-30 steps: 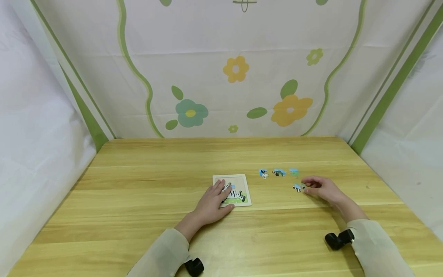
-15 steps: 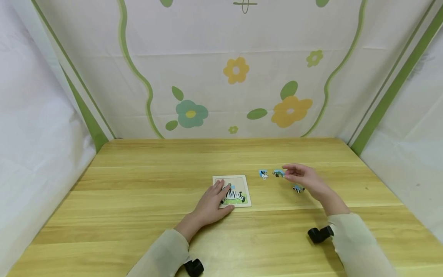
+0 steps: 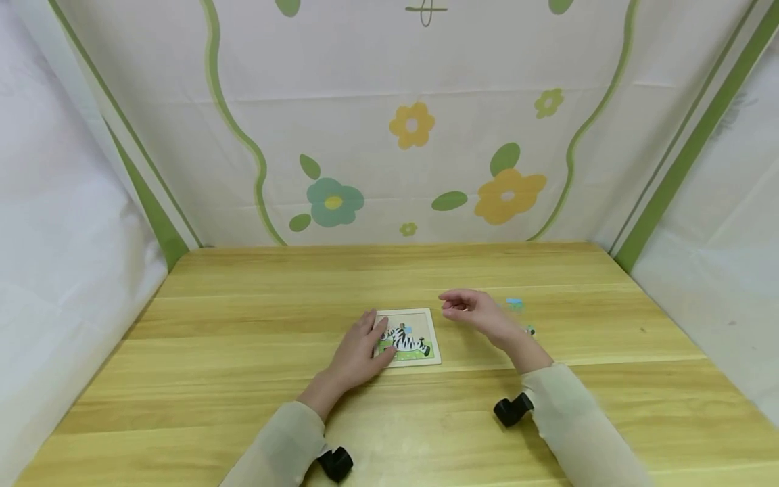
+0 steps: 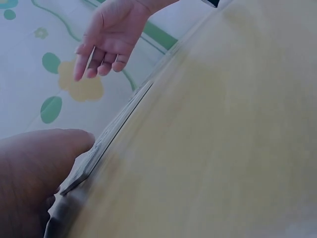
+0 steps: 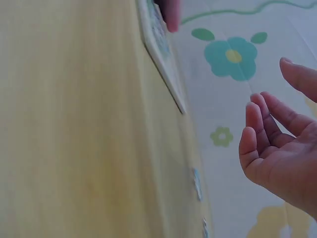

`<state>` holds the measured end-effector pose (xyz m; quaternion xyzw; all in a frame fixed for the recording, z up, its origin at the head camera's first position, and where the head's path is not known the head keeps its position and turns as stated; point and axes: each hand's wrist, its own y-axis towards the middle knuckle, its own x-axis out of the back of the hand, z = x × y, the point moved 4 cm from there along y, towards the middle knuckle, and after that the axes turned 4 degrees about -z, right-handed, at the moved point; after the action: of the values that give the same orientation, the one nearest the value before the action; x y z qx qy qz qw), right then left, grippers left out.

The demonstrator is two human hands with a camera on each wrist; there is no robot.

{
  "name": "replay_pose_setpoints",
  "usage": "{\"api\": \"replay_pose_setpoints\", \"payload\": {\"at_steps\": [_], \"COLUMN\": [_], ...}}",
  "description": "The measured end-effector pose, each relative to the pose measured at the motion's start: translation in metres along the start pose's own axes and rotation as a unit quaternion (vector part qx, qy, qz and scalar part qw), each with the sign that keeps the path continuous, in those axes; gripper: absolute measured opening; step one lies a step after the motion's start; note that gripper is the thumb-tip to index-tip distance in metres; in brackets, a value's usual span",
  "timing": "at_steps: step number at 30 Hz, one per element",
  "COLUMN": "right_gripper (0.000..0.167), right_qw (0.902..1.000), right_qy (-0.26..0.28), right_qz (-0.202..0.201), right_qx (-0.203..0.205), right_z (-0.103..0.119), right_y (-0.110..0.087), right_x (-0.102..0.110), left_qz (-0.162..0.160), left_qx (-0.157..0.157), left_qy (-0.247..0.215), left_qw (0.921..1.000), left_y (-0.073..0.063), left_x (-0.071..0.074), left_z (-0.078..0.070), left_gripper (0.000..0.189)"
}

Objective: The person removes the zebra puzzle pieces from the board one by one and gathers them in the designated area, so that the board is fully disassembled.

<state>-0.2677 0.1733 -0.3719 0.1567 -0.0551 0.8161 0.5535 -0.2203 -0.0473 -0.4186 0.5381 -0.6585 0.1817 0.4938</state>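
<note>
My left hand [image 3: 359, 352] rests on the left side of a small square zebra jigsaw board [image 3: 416, 338], fingers extended and thumb lying over the lower part. In the left wrist view the thumb [image 4: 54, 153] reaches the board's edge. To the right of the board, my right hand [image 3: 483, 318] hovers above the table. The right wrist view shows its fingers [image 5: 275, 124] loosely bent, thumb apart, nothing between them. Beyond it lies a blue-green puzzle piece [image 3: 514, 304]. Another piece [image 3: 531, 331] is mostly hidden by the right wrist.
The wooden table [image 3: 243, 291] ends at a white cloth backdrop [image 3: 365, 67] printed with flowers. Cloth walls stand on the left and right. A black wrist camera [image 3: 513, 410] is worn on the right sleeve, another [image 3: 336, 465] on the left.
My right hand has moved left from the far-right pieces to near the board, now covering the middle pieces. My left hand has slid slightly left, exposing more of the zebra picture.
</note>
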Motion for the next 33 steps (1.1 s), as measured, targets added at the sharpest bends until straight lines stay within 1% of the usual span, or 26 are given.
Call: {"api": "replay_pose_setpoints", "payload": {"at_steps": [4,8,11,14,18,21,23,26,33], "right_gripper": [0.041,0.036,0.034,0.035,0.034,0.035,0.036,0.036,0.029], "right_qw": [0.9993,0.9961,0.9928,0.9898,0.9833,0.9758,0.971,0.9653,0.9596], "right_qy": [-0.033,-0.083,-0.11,-0.129,-0.17,-0.207,-0.227,-0.247,-0.267], "right_qz": [0.017,0.022,0.027,0.029,0.007,-0.014,-0.021,-0.027,-0.033], "right_qx": [0.001,0.019,0.038,0.053,0.064,0.07,0.073,0.081,0.081], "right_z": [-0.004,-0.005,-0.007,-0.012,-0.018,-0.018,-0.018,-0.017,-0.015], "right_y": [0.006,0.008,0.007,0.006,0.004,0.003,0.002,0.001,0.002], "right_x": [-0.019,-0.033,-0.041,-0.049,-0.057,-0.06,-0.062,-0.064,-0.067], "left_qz": [-0.009,0.004,0.016,0.025,0.033,0.037,0.038,0.04,0.045], "left_qx": [-0.005,0.004,0.009,0.005,0.001,0.001,0.002,0.001,-0.006], "left_qy": [0.006,0.013,0.021,0.033,0.037,0.037,0.039,0.043,0.054], "left_qw": [0.9999,0.9999,0.9996,0.9991,0.9988,0.9987,0.9985,0.9983,0.9975], "left_y": [0.001,0.001,0.001,0.0,0.0,0.001,0.001,0.001,0.001], "left_x": [0.002,0.002,0.002,0.003,0.003,0.003,0.003,0.002,0.002], "left_z": [0.003,0.003,0.002,0.001,0.001,0.001,0.001,0.001,0.001], "left_gripper": [0.054,0.054,0.055,0.055,0.054,0.054,0.055,0.055,0.055]}}
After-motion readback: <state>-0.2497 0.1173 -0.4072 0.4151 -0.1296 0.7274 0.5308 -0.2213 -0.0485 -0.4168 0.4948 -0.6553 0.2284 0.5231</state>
